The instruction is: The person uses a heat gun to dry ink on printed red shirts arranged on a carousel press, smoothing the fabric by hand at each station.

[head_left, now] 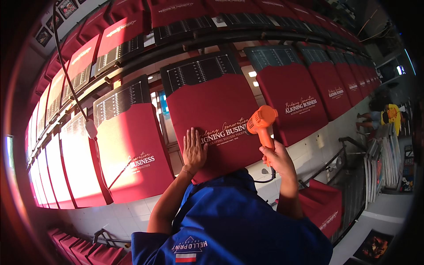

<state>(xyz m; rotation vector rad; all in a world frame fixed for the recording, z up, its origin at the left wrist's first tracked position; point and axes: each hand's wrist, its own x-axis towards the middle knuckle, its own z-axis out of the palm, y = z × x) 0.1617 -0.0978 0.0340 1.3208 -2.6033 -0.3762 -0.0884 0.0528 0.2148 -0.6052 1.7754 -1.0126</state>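
In front of me a dark red shirt (207, 104) is stretched over a black board (201, 70) marked with white scale lines. White lettering is printed across the shirt's lower part. My left hand (194, 149) lies flat on the fabric, fingers stretched out, at the left end of the print. With my right hand (278, 158) I grip the handle of an orange heat gun (263, 120). Its nozzle points left, over the right end of the lettering, and hides some of it. A dark cable hangs from the handle's base. Whether the gun is running I cannot tell.
Similar printed red shirts on boards stand to the left (134, 141) and right (291, 97), with more rows beyond. A power cord with a connector (91, 129) hangs at the left. Flat frames (383, 163) lean at the right, near a person in yellow (392, 118).
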